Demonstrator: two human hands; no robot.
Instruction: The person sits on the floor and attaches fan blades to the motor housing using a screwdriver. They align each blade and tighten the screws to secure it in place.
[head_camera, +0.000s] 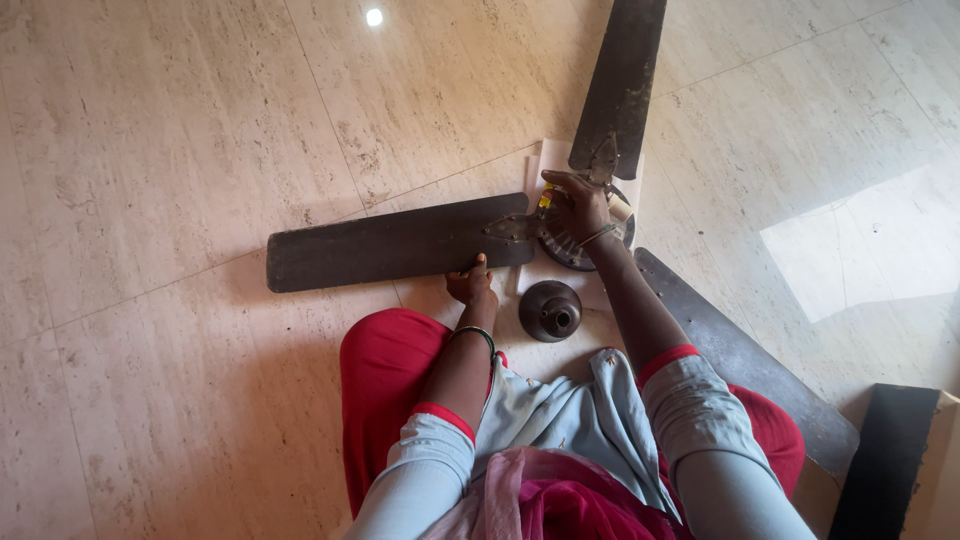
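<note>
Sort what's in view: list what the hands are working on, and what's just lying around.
In hand:
- dark brown three-bladed ceiling fan on the floor: left hand holds one blade's edge
- round metal motor hub: right hand rests on it

Lying about:
- dark brown dome-shaped fan cup, near the knees
- white sheet under the hub
- black board, lower right

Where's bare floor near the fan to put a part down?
Open tile lies left of the left blade and between the top blade and the sunlit patch. Crowded: around the hub under the right hand, the dome cover and the left hand.
</note>
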